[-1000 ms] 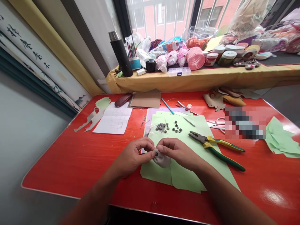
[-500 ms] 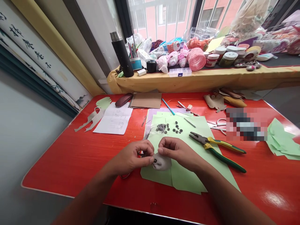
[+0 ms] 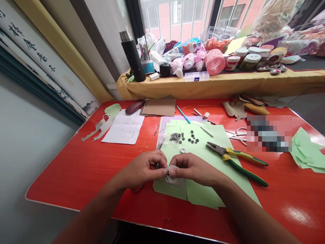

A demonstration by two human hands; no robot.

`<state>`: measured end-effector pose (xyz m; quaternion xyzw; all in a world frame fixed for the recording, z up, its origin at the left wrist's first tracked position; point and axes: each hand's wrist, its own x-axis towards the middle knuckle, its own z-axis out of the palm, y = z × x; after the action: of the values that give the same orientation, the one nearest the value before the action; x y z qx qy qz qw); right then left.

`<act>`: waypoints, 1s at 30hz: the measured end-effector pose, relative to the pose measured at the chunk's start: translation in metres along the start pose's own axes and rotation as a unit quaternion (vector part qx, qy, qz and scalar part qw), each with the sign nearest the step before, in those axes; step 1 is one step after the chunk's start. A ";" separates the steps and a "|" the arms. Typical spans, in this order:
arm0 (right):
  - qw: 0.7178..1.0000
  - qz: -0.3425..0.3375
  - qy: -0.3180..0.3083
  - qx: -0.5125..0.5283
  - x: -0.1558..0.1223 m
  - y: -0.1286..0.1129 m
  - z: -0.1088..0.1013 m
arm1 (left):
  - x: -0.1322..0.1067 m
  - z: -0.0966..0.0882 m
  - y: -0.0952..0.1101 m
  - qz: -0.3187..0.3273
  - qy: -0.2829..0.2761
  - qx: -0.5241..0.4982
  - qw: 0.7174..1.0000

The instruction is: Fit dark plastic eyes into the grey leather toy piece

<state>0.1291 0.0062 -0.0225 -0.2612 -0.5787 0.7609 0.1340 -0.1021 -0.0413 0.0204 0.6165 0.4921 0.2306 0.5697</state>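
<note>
A small pale-grey soft pouch-like piece [image 3: 177,181] is between my two hands, over the green paper. My left hand [image 3: 149,168] is closed, its thumb and fingertips pinching the piece's left edge. My right hand [image 3: 193,168] is closed too, thumb and fingers gripping its upper part. Between the thumb tips a dark snap button [image 3: 168,173] shows on the piece. Under my left fingers lies something dark that I cannot make out, and a thin metal loop [image 3: 137,188] shows below that hand. Just beyond my right hand rests a round silvery disc [image 3: 182,150].
Several dark snap parts [image 3: 193,140] and a clear bag [image 3: 175,137] of them lie on the green paper [image 3: 203,196]. Pliers [image 3: 225,156] with yellow-green handles lie to the right, near scissors [image 3: 240,134]. A blue pen [image 3: 183,114] and drawn sheet [image 3: 123,127] lie farther back.
My right hand has come down and closer to my left, its thumb now beside the snap button. The silvery disc now shows beyond it.
</note>
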 end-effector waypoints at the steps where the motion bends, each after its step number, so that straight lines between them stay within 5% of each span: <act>1: 1.000 0.000 0.000 0.003 0.000 0.000 0.000 | 0.001 -0.001 -0.001 -0.001 -0.003 -0.002 1.000; 15: 1.000 -0.005 0.012 0.005 0.001 -0.001 0.003 | 0.006 -0.006 -0.013 -0.008 -0.056 -0.055 0.997; 26: 0.996 -0.027 0.017 0.083 0.004 0.010 0.004 | -0.004 -0.004 0.003 0.014 0.064 -0.063 0.996; 30: 0.995 -0.020 0.032 0.097 0.006 0.009 0.007 | -0.005 -0.003 0.000 0.009 0.061 -0.100 0.993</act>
<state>0.1212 0.0011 -0.0308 -0.2590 -0.5026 0.8021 0.1924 -0.1069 -0.0441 0.0231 0.5452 0.4950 0.3214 0.5953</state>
